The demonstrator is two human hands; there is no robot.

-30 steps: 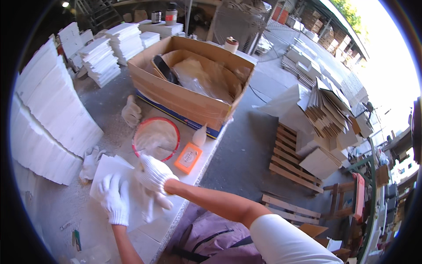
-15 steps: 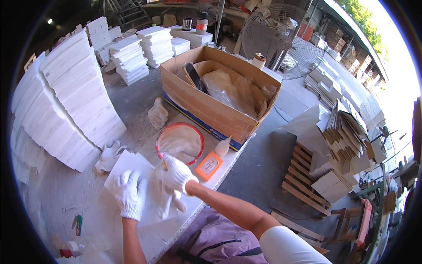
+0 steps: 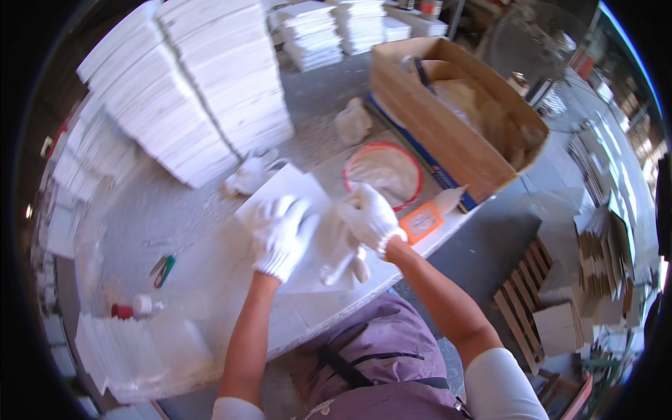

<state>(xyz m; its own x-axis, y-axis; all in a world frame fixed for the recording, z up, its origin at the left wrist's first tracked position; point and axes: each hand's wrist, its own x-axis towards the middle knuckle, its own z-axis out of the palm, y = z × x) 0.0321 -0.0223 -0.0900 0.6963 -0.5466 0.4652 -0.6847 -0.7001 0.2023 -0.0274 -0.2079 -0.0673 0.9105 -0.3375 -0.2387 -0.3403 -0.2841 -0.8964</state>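
Note:
My left hand (image 3: 282,231), in a white knit glove, lies flat with its fingers stretched out on a square white tile (image 3: 302,183). To its right, my right hand (image 3: 365,215), gloved alike, is closed over the tile's right side. Its fingers curl together, and what they hold, if anything, is hidden. A loose white glove (image 3: 344,264) lies under and just below my right hand, partly covered by it. Beyond that hand sits a round, red-rimmed dish (image 3: 383,171) of pale powder or paste. An orange box (image 3: 422,222) lies beside my right wrist.
Tall stacks of white tiles (image 3: 217,77) stand at the far left. An open cardboard box (image 3: 448,133) with plastic wrapping sits at the back right. More gloves (image 3: 353,122) lie behind the dish. A green-handled tool (image 3: 165,271) rests at left. A wooden pallet (image 3: 521,294) is on the floor at right.
The view has swung left and down, so everything appears further right and more of my forearms and lap shows. Both hands keep nearly the same places on the tile.

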